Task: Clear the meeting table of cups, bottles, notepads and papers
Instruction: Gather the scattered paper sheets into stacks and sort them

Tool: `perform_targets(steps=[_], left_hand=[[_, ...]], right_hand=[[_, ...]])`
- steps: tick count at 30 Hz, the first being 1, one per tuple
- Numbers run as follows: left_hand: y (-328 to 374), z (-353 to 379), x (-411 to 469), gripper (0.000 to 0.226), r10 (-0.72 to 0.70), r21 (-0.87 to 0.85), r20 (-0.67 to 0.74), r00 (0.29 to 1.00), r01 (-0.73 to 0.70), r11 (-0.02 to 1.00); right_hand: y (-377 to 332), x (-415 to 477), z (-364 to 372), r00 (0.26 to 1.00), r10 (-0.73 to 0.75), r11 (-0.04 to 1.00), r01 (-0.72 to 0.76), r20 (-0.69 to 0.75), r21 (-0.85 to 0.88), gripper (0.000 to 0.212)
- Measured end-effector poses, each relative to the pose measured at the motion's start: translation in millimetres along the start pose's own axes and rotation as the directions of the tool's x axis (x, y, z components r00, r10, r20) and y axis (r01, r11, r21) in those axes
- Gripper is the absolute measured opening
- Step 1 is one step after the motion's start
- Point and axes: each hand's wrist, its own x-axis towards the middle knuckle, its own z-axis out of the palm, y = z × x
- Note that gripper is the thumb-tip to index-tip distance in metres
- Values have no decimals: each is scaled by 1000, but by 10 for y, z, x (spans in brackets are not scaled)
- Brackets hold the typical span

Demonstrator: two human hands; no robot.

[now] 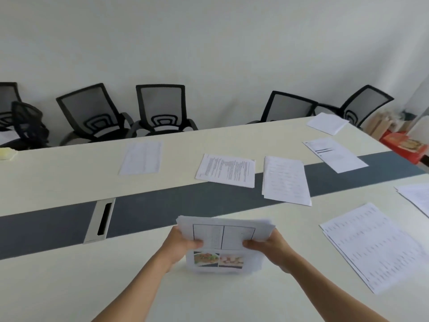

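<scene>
I hold a stack of papers [224, 242] just above the near side of the meeting table [58, 287]; its top sheet shows a table and two food photos. My left hand [183, 244] grips the stack's left edge with the thumb on top. My right hand [267, 246] grips the right edge the same way. Loose printed sheets lie across the table: one at the far left-centre [141, 158], one in the middle [226, 170], one beside it [285, 180], a pile at the right [373, 247], and others farther right [334, 154] [327, 123] [415, 197].
A dark grey strip [162, 205] with a cable slot [101, 220] runs along the table's middle. Several black mesh chairs [162, 108] stand along the far side against the white wall. A pale yellowish object [7, 153] sits at the far left edge. Boxes [399, 140] stand on the floor at right.
</scene>
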Motion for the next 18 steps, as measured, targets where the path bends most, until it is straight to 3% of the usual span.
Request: perform_targets(steps=[4,8,11,14,18], left_hand=[[-196,151,56,36,-42,78,-6,999,42,996],[-136,203,124,29,49,92,-58,997,-43,995],[-154,196,152,33,61,32,-48,997,-60,998],[-306,274,131,39,-22,57,-1,1000,22,998],[-388,388,165,32,-2,73,-44,999,6,997]], right_hand=[[218,34,63,994,82,997,-81,-74,17,29],[190,21,35,987,59,996,-47,-149,81,22],[196,-5,-13,990,9,994,6,-141,105,27],[332,-20,28,995,40,996,-32,-96,82,37],[412,-18,61,988,44,994,-28,-151,108,29]])
